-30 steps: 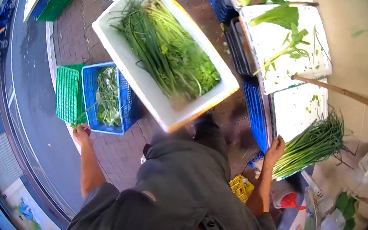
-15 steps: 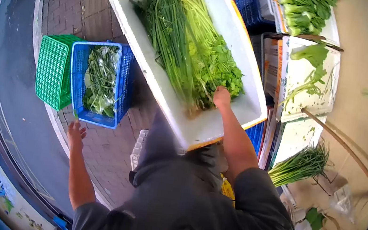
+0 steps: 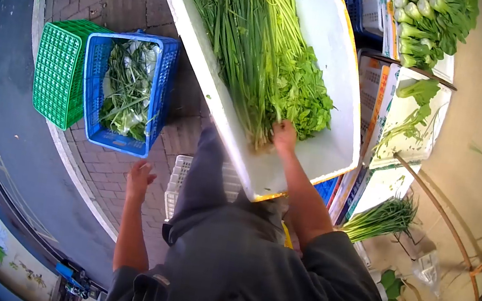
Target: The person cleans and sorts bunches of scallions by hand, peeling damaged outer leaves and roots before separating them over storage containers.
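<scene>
A white foam box (image 3: 198,60) tilts in front of me. Inside, long dark green spring onions (image 3: 232,43) lie beside lighter leafy celery (image 3: 306,92). My right hand (image 3: 284,137) reaches into the near end of the box, its fingers closed at the pale root end of the spring onions; how many stalks it grips is hidden. Below the blue crate (image 3: 114,143), my left hand (image 3: 140,179) hangs in the air with its fingers loosely bent and apart, nothing visible in it. The crate holds wilted greens (image 3: 128,90) and some clear plastic.
A green crate (image 3: 56,73) stands left of the blue one, near the kerb. A white plastic crate (image 3: 175,187) is by my legs. On the right are foam lids with leaf scraps (image 3: 409,132), bok choy (image 3: 425,25), a bunch of spring onions (image 3: 383,218) and a bent stick (image 3: 443,212).
My left hand has moved right, toward my body, and a green scrap at its fingertips is no longer seen there. My right hand has shifted slightly left within the box. The view has shifted.
</scene>
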Tool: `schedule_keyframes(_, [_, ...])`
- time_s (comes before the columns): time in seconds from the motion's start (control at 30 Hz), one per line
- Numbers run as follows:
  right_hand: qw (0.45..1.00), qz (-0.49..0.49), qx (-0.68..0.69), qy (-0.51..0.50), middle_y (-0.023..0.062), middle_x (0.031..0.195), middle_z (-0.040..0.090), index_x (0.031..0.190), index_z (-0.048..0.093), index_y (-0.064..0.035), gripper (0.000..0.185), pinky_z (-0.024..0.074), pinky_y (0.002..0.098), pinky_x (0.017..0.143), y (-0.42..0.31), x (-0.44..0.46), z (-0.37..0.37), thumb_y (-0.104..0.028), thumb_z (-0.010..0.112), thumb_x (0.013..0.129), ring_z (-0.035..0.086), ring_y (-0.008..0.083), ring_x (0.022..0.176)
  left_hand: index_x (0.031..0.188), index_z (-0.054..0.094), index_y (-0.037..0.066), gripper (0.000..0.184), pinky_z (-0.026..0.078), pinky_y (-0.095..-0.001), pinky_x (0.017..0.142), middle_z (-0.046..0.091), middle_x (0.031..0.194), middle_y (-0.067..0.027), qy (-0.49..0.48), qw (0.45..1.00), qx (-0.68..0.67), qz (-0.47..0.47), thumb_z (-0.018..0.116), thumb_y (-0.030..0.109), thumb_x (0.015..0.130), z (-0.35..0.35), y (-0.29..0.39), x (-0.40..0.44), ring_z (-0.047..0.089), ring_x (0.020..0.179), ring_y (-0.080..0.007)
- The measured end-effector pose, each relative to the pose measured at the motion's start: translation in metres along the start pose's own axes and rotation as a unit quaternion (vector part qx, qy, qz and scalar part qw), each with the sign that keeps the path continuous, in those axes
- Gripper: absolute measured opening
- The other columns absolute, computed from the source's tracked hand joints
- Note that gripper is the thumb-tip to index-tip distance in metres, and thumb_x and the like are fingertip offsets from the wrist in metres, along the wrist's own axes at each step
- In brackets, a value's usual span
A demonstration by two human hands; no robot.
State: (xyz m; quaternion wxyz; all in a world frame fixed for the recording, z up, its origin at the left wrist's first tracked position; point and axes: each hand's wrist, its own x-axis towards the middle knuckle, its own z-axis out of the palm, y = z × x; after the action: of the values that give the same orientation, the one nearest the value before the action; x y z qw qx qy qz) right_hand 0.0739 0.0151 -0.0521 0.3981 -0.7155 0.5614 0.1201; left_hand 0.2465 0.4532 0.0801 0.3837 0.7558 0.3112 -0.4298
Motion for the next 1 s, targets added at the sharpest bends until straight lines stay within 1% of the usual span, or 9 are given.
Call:
schedule_keyframes(0.07, [0.993,-0.08,-0.087,-0.008,0.0238,0.078,0.066,0.091,0.065,0.0,0.027,0.0491,0.0515,0.067,0.028,0.007,0.044,-0.026,0.065,0.084,0.063,0.0453,0.072,0.132,0.052,-0.001,0.052,0.052,-0.0275,0.067,0.066,0.105,-0.0091,-0.052,0.999,0.0,0.003,0.064,0.028,0.091,0.017,0.012,0.002,0.067,0.076,-0.0172])
schedule_keyframes(0.2, [0.989,0.105,0.007,-0.105,0.0231,0.077,0.066,0.088,0.066,0.0003,0.028,0.0496,0.0495,0.067,-0.058,-0.025,0.025,-0.027,0.066,0.082,0.064,0.0427,0.072,0.13,0.052,-0.003,0.047,0.054,-0.0277,0.074,0.067,0.104,-0.0097,-0.065,0.996,-0.021,0.049,0.063,0.025,0.094,0.038,0.043,-0.014,0.066,0.08,-0.0161])
schedule_keyframes(0.37, [0.999,0.038,-0.031,0.011,0.0195,0.071,0.065,0.08,0.061,0.0014,0.025,0.0502,0.0418,0.061,-0.019,-0.021,0.023,-0.022,0.068,0.083,0.064,0.0314,0.063,0.119,0.061,-0.002,0.029,0.053,-0.0291,0.08,0.067,0.099,-0.0083,-0.063,0.979,-0.103,0.163,0.063,0.014,0.095,0.087,0.106,-0.067,0.065,0.085,-0.0148])
schedule_keyframes(0.47, [0.99,0.049,0.122,-0.057,0.0129,0.069,0.064,0.081,0.057,0.0008,0.02,0.0482,0.0346,0.056,-0.023,-0.037,-0.01,-0.016,0.068,0.086,0.062,0.0189,0.06,0.113,0.064,-0.003,0.022,0.052,-0.0279,0.081,0.068,0.098,-0.0078,-0.154,0.967,-0.112,0.171,0.063,0.009,0.095,0.127,0.149,-0.103,0.063,0.089,-0.0141])
schedule_keyframes(0.53, [0.959,0.046,0.267,-0.086,0.0069,0.069,0.061,0.086,0.054,-0.0007,0.013,0.0479,0.0296,0.056,-0.038,-0.062,-0.033,-0.008,0.063,0.092,0.057,0.0134,0.058,0.119,0.06,-0.006,0.029,0.055,-0.0304,0.081,0.068,0.103,-0.012,-0.233,0.937,-0.091,0.244,0.062,0.012,0.096,0.164,0.146,-0.099,0.067,0.087,-0.018])
schedule_keyframes(0.7, [0.915,0.0,0.391,-0.102,0.005,0.071,0.056,0.088,0.05,-0.0043,0.012,0.0516,0.0304,0.063,-0.078,-0.126,-0.088,-0.006,0.06,0.094,0.051,0.0119,0.059,0.124,0.058,-0.006,0.045,0.054,-0.0282,0.076,0.067,0.1,-0.0095,-0.268,0.931,-0.066,0.24,0.07,0.023,0.092,0.273,0.138,-0.077,0.063,0.082,-0.0148])
schedule_keyframes(0.77, [0.899,0.007,0.423,-0.113,0.0049,0.072,0.056,0.089,0.05,-0.0048,0.013,0.0524,0.0324,0.064,-0.081,-0.143,-0.101,-0.008,0.061,0.095,0.051,0.0121,0.06,0.117,0.062,-0.004,0.041,0.052,-0.0271,0.069,0.067,0.094,-0.0076,-0.279,0.938,-0.106,0.176,0.072,0.026,0.091,0.293,0.15,-0.094,0.061,0.075,-0.0134])
schedule_keyframes(0.87, [0.883,-0.014,0.451,-0.133,0.004,0.072,0.055,0.09,0.05,-0.0052,0.013,0.054,0.0343,0.067,-0.071,-0.157,-0.114,-0.011,0.061,0.096,0.05,0.0124,0.06,0.099,0.065,0.001,0.028,0.047,-0.0265,0.059,0.064,0.084,-0.0038,-0.321,0.925,-0.088,0.185,0.072,0.027,0.09,0.293,0.155,-0.113,0.055,0.067,-0.0106])
schedule_keyframes(1.0, [0.875,-0.025,0.465,-0.133,0.0034,0.071,0.053,0.092,0.052,-0.0056,0.014,0.0534,0.0351,0.069,-0.074,-0.171,-0.134,-0.015,0.059,0.099,0.049,0.0128,0.06,0.079,0.056,0.002,0.035,0.044,-0.0329,0.05,0.057,0.062,-0.005,-0.241,0.939,-0.052,0.241,0.07,0.032,0.09,0.297,0.152,-0.143,0.054,0.054,-0.0161])
